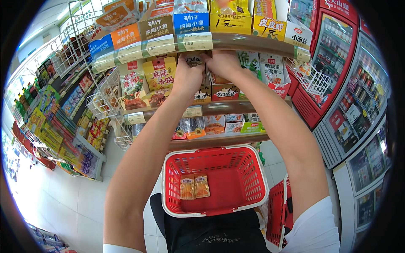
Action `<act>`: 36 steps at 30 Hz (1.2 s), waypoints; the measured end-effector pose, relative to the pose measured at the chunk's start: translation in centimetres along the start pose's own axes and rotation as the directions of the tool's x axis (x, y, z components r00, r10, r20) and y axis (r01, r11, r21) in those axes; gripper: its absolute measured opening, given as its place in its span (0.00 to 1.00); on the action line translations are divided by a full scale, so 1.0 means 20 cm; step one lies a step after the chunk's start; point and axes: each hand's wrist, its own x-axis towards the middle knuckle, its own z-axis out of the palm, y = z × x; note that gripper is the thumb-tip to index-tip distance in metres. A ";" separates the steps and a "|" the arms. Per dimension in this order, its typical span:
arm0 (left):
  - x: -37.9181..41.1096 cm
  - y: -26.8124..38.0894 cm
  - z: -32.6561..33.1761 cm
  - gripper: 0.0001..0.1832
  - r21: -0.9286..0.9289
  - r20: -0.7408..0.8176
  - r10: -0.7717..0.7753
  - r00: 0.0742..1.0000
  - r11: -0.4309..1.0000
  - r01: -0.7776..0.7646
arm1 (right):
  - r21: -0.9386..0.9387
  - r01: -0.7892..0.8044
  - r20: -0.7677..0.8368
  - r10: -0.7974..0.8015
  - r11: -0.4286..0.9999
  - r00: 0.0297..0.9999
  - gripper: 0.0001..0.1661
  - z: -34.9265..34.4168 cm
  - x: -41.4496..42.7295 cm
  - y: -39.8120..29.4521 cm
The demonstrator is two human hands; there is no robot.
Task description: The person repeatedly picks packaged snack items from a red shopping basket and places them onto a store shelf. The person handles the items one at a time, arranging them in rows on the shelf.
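Observation:
Both of my hands reach into the shelf level below the top one. My left hand (pixel 190 72) has its thumb and fingers at a dark snack packet (pixel 193 60) that stands in a display box. Just right of it, my right hand (pixel 224 63) reaches under the upper shelf's edge; its thumb is close to the same packet and its other fingers are hidden. Below my arms a red plastic shopping basket (pixel 221 207) with white handles holds two orange snack packets (pixel 194 186) side by side at its left.
A brown shelf edge with price tags (pixel 253 40) runs just above my hands. A second red basket (pixel 275 212) stands at the lower right. White wire baskets (pixel 311 79) flank the shelves. Drink coolers (pixel 335 53) line the right, and a stocked snack rack (pixel 53 126) stands left.

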 end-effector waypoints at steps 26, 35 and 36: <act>-0.79 -0.02 -0.11 0.18 0.379 0.101 0.331 0.938 0.859 -0.344 | 0.961 -0.007 -0.060 0.229 0.278 0.972 0.08 -0.38 -0.93 -0.07; -1.23 -0.48 -0.07 0.11 -0.279 0.099 -0.384 0.918 0.875 0.396 | 0.810 -0.563 0.582 0.343 -0.164 0.737 0.15 0.03 -1.40 -0.04; -1.28 -0.51 -0.07 0.10 -0.224 0.123 -0.425 0.897 0.869 0.442 | 0.764 -0.597 0.644 0.334 -0.243 0.688 0.15 0.07 -1.44 -0.05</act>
